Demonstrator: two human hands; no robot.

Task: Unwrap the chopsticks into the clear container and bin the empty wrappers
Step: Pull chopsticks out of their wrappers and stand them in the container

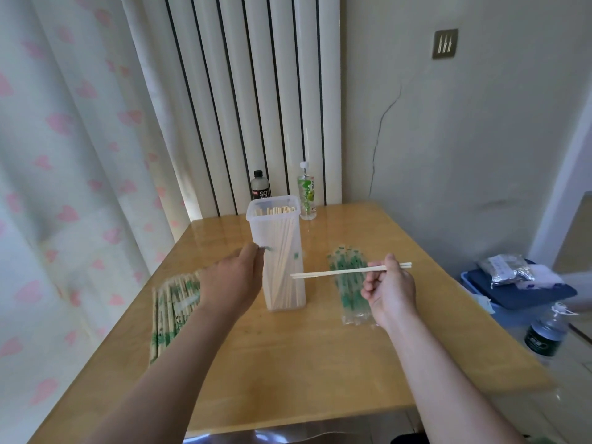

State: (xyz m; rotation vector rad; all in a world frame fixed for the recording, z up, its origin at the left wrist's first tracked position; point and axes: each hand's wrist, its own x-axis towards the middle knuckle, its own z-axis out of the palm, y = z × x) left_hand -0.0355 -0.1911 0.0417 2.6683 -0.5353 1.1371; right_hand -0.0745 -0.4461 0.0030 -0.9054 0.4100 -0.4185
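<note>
Bare chopstick pair (pixel 339 272) held level in right hand (pixel 389 290), tips overlapping the right wall of the clear container (pixel 282 248).

Right hand's fingers curl round the pair near its right end; the pair is in the air above the table (pixel 320 363). Left hand (pixel 232 280) pinches a thin wrapper (pixel 268 249) at its fingertips, blurred, by the container's left side. Container stands upright mid-table, top open, many bare sticks standing inside. Wrapped chopsticks (pixel 169 315) are stacked at the table's left edge, beside the left wrist. Wrapper pile (pixel 347 293), clear with green print, lies flat right of the container, below the right hand. Dark bottle (pixel 261 187) and green bottle (pixel 307 195) stand behind the container. Blue box (pixel 525 296) sits right of the table, lower down.
</note>
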